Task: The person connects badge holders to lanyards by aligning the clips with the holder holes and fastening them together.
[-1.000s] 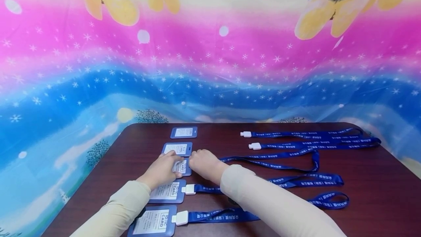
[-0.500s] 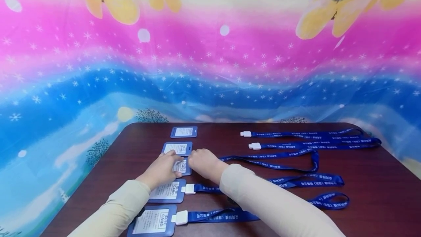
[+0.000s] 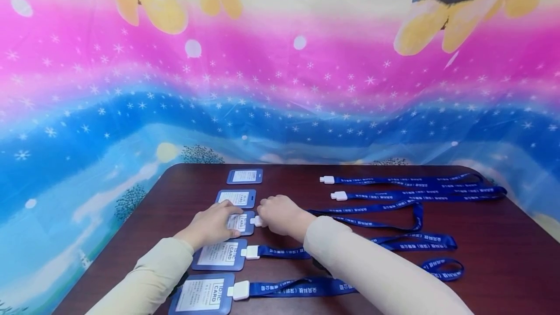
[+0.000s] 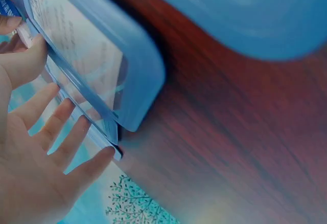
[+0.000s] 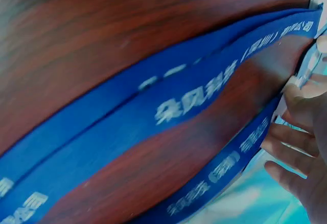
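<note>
My left hand (image 3: 212,226) holds the middle blue card holder (image 3: 246,223) by its edges, thumb on the near side and fingers on the far side. A white clip (image 3: 256,221) joins the slotted right end of this holder. My right hand (image 3: 282,215) pinches the clip with curled fingers, hiding part of it; the thumb shows at the clip in the right wrist view. The clip's blue lanyard (image 3: 365,220) runs off to the right. Below, two more card holders (image 3: 223,255) lie with white clips (image 3: 251,252) at their ends.
Two card holders (image 3: 244,176) without clips lie at the back left of the dark wooden table (image 3: 288,179). Across from them are two loose lanyards (image 3: 407,179) with white clips. A printed cloth (image 3: 280,86) hangs behind the table.
My right hand has shifted slightly to the right, and the white clip now shows at the end of the middle card holder. My left hand has barely moved.
</note>
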The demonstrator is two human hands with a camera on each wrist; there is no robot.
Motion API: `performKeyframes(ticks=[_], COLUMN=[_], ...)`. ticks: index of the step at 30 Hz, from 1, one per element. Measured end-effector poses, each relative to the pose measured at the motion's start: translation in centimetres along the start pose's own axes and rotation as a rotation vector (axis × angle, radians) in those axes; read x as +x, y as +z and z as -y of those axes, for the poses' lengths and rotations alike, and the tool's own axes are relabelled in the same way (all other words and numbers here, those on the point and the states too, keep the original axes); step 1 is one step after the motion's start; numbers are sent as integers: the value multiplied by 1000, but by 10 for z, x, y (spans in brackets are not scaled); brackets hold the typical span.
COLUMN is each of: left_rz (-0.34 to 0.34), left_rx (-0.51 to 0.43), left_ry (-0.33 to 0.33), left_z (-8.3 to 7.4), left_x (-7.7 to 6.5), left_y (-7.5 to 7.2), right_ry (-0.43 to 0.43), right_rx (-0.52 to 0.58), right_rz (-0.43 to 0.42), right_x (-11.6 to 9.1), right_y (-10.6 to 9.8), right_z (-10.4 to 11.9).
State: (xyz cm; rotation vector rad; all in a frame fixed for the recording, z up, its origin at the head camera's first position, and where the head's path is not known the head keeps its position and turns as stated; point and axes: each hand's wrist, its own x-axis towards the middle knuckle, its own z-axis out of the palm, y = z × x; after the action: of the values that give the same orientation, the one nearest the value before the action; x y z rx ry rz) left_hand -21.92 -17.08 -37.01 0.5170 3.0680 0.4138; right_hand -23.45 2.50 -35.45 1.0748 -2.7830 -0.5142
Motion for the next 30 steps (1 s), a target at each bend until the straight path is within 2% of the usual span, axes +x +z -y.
performKeyframes(ticks=[12, 22, 30], left_rz=[-102, -163, -179], left_rx=[-16, 0, 2], left_ry=[37, 61, 55], left_z=[8, 14, 22], left_x=[-3, -2, -2], left_y=[-5, -9, -10], right_ry=[2, 64, 153], right_rx=[-2, 45, 70], right_rz=[-75, -151, -120], right_x=[-25, -53, -70], right_y=[6, 16, 27], right_z=[-35, -84, -117])
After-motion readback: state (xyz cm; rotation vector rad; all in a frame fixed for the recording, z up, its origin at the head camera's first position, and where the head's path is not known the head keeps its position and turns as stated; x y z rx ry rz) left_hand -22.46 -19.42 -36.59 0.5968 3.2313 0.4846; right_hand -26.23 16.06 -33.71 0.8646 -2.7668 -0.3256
